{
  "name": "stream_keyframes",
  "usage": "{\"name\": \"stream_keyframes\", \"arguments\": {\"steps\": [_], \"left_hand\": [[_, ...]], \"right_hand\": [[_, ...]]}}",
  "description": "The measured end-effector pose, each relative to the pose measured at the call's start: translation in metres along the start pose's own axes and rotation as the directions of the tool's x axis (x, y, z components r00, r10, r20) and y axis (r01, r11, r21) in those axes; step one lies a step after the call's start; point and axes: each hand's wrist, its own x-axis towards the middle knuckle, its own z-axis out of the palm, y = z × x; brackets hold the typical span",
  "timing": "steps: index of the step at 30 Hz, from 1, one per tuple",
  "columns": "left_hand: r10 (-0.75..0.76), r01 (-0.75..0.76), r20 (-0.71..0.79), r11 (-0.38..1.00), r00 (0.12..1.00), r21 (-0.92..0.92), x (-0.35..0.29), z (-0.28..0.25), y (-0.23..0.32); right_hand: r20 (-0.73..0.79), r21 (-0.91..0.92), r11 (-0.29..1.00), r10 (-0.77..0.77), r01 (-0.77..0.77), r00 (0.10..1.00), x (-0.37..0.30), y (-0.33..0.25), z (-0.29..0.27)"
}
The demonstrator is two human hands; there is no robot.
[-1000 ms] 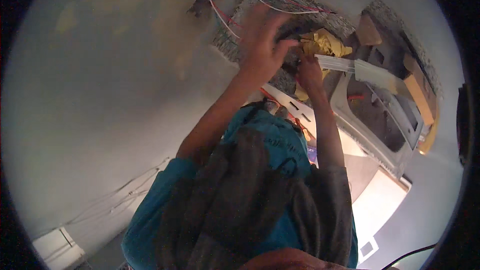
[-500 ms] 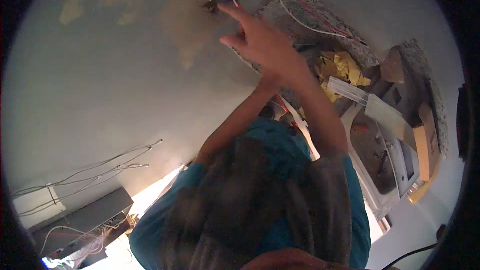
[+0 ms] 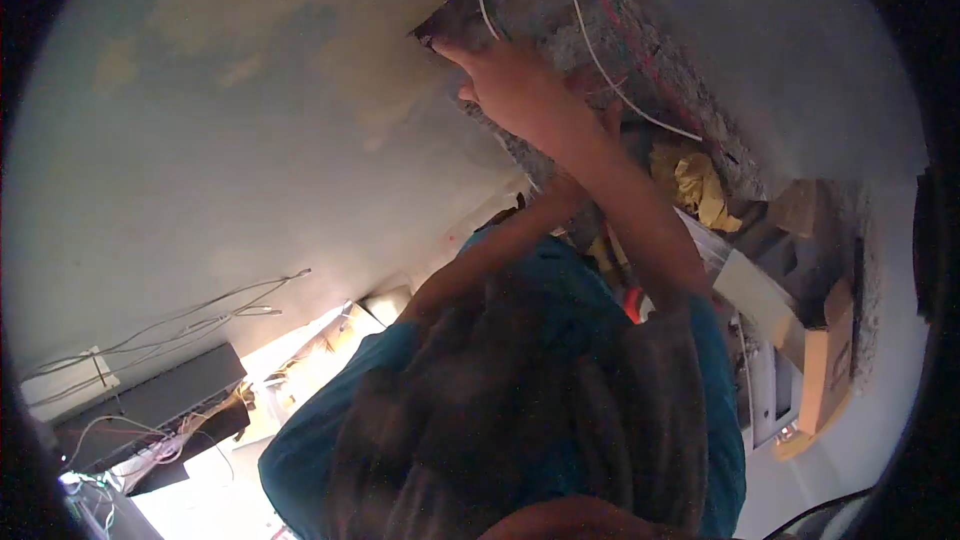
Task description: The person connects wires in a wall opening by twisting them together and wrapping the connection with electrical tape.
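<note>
My right hand reaches across to the upper middle, its forearm passing over my left one. Its index finger is stretched out to the lower edge of a dark square recess in the plastered wall. The thumb sits lower, apart from that finger, and I see nothing held. A short white wire comes out of the recess just above the hand. My left hand is mostly hidden behind the right forearm, near the rough chased strip of wall; what its fingers do does not show.
A long white wire hangs over the chased strip beside thin red wires. Crumpled yellow paper, a cardboard box and a brick-like block lie at right. Grey cables and a dark shelf are at lower left.
My right index finger has come to the recess's lower edge, with the thumb closer to it. My left hand has moved up behind the right forearm. The view has shifted slightly.
</note>
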Motion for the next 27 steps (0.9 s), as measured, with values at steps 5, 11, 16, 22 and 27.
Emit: {"name": "stream_keyframes", "arguments": {"steps": [5,11,16,22,27], "left_hand": [[-0.029,0.032,-0.062,0.998,0.998,0.045,-0.001,0.007,0.003],[-0.017,0.03,-0.115,0.993,0.993,0.111,0.006,0.023,0.004],[-0.012,0.04,-0.163,0.986,0.987,0.164,0.01,0.031,0.003],[0.1,0.014,-0.271,0.922,0.957,0.387,0.018,0.04,0.004],[0.005,0.025,-0.178,0.985,0.984,0.169,0.014,0.033,0.004]], "right_hand": [[-0.031,0.186,0.974,-0.125,0.129,0.992,-0.004,0.005,-0.013],[-0.234,0.248,0.963,0.166,-0.106,0.958,0.003,-0.006,0.002],[-0.106,0.196,0.977,-0.061,0.081,0.993,0.002,0.004,0.007],[-0.111,0.068,0.998,-0.004,0.012,0.994,0.004,-0.002,0.006],[-0.208,0.274,0.954,-0.067,0.124,0.976,-0.002,-0.003,-0.012]]}}
